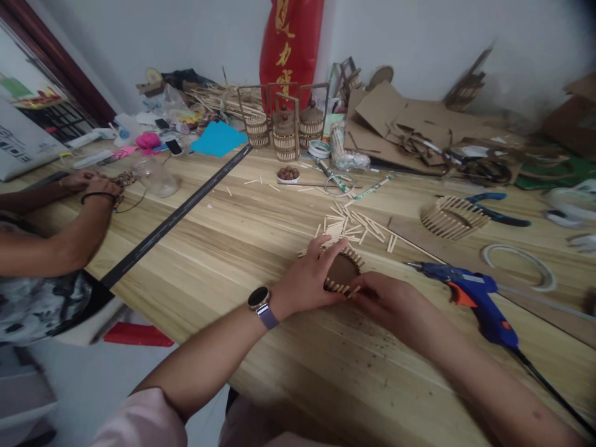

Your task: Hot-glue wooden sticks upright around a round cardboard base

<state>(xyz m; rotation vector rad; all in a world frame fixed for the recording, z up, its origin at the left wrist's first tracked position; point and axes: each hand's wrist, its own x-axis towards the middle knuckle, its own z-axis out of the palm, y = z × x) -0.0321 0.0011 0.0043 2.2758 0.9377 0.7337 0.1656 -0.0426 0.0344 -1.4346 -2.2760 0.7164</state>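
And here the small round basket is held low at the desk, its rim spanned by the left hand, a stick pinched at its near edge by the right hand. Lightness, stiffness and fragile joints are suggested; the flat brown base is best gripped. Beyond, slim, pale loose sticks are strewn; rightward, a blue plastic glue gun is laid.

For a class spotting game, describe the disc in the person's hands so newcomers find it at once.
On the wooden table, find the left hand, just past the wristwatch. Between it and the right hand sits a brown disc edged with short pale sticks. Unlike the stick ring by the blue-handled pliers, it is held.
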